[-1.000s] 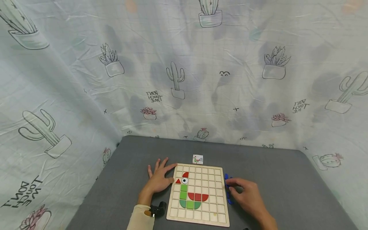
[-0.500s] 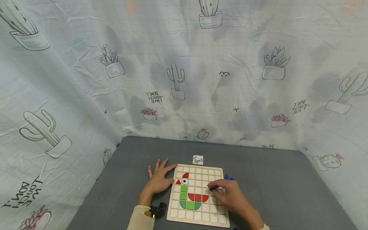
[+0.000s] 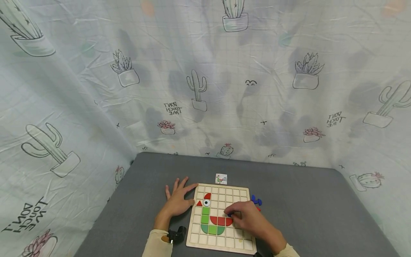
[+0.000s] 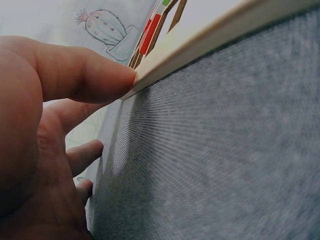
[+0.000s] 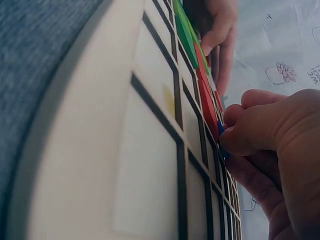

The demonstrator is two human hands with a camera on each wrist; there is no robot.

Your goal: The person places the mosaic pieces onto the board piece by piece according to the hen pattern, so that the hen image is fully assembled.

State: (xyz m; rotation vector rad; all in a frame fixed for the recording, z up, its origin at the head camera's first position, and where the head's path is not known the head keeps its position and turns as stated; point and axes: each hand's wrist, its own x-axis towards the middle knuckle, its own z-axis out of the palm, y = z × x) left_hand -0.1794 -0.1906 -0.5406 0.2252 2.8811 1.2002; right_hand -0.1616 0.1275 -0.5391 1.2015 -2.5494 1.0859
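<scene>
Right hand (image 3: pixel 248 216): fingers pinching small blue piece (image 5: pixel 221 128); pale wooden grid board (image 3: pixel 196 238) under them, flat red pieces (image 3: pixel 221 221) beside. Left hand (image 3: pixel 176 202): fingers spread, thumb and index on board edge, likely bracing it.

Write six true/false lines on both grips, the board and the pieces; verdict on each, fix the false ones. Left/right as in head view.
1. The right grip pinches a blue piece. True.
2. The left grip is off the board. False: it touches the board's left edge.
3. The eye sits directly right of the red triangle. True.
4. The three green squares form one straight column. False: two are stacked; the third is one row down, one column right.
5. The card lies beyond the board's far edge. True.
6. Every blue piece is on the board. False: loose ones lie on the table, off the right edge.
</scene>
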